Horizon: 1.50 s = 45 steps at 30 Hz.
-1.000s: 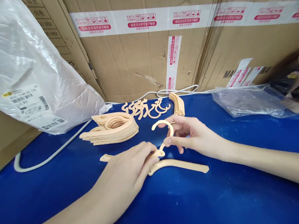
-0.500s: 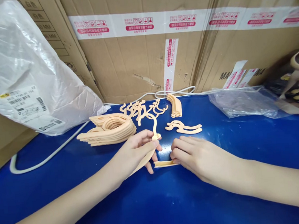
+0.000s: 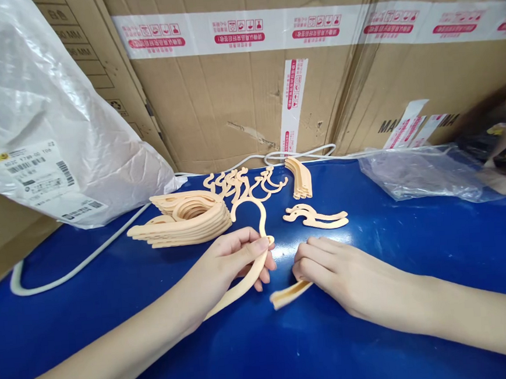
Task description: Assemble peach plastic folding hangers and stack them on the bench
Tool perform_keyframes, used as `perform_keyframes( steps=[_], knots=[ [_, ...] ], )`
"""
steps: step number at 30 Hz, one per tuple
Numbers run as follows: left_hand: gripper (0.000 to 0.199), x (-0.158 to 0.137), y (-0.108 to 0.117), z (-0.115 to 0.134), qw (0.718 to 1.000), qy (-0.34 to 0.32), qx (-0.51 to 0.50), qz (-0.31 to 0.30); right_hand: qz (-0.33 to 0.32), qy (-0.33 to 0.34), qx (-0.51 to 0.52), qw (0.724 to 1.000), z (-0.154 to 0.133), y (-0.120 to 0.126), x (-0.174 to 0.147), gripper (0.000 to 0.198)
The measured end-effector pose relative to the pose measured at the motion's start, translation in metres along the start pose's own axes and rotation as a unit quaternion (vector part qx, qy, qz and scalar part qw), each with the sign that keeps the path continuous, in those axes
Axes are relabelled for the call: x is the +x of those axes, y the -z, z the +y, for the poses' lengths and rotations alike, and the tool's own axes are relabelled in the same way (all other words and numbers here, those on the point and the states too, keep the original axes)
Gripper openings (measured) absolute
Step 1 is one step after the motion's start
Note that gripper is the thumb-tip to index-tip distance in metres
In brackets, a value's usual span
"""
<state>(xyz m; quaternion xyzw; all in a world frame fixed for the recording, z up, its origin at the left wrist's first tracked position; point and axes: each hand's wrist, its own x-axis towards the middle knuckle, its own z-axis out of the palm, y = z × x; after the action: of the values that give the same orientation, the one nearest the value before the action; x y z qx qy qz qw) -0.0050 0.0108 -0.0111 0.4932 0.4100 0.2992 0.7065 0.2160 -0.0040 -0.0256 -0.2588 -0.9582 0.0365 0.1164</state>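
My left hand (image 3: 245,257) is closed around the joint of a beige plastic hanger piece (image 3: 243,286), a curved arm with a hook (image 3: 261,215) rising from it. Its lower end runs behind my left wrist. My right hand (image 3: 324,265) grips a beige channel-shaped bar (image 3: 287,295), whose hollow end points left, a little below my left fingertips. The two held pieces are apart. Just beyond my right hand lie two curved arm pieces (image 3: 320,216). A stack of hanger arms (image 3: 189,218) sits beyond my left hand, with several loose hooks (image 3: 235,185) behind.
Upright at the back of the blue table (image 3: 266,352) is a bundle of short bars (image 3: 299,177). Cardboard boxes (image 3: 223,98) wall off the far side. A white plastic bag (image 3: 55,123) stands left, a clear bag (image 3: 418,173) lies right, and a white cable (image 3: 80,273) crosses the table.
My left hand has turned the hanger piece, so its hook and curved arm show more fully. The bar in my right hand has tilted, its left end now lower and nearer me.
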Motion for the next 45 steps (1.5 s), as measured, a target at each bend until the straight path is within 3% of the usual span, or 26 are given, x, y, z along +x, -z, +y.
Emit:
perform_keyframes(
  steps=[10, 17, 22, 27, 33, 45],
  knots=[
    [0.021, 0.003, 0.001, -0.001, 0.999, -0.019, 0.031, -0.019, 0.007, 0.019, -0.021, 1.000, -0.002, -0.002, -0.001, 0.021],
    [0.022, 0.005, 0.002, 0.001, 0.999, -0.014, 0.040, -0.017, 0.044, 0.012, -0.023, 0.999, -0.002, -0.003, -0.006, 0.047],
    [0.025, 0.003, 0.003, 0.002, 0.999, 0.007, 0.051, -0.007, 0.082, -0.027, -0.038, 0.996, 0.002, -0.003, -0.006, 0.033],
    [0.028, 0.003, 0.002, 0.002, 0.999, 0.007, 0.051, 0.007, 0.116, -0.045, -0.072, 0.990, 0.005, 0.001, -0.003, 0.033],
    [0.034, 0.000, 0.003, 0.005, 0.991, 0.062, 0.106, -0.055, 0.130, -0.039, -0.105, 0.985, 0.007, 0.002, -0.005, 0.028],
    [0.025, 0.001, 0.006, 0.007, 0.982, 0.084, 0.117, -0.120, 0.152, -0.020, -0.140, 0.978, 0.000, -0.001, -0.005, 0.025]
  ],
)
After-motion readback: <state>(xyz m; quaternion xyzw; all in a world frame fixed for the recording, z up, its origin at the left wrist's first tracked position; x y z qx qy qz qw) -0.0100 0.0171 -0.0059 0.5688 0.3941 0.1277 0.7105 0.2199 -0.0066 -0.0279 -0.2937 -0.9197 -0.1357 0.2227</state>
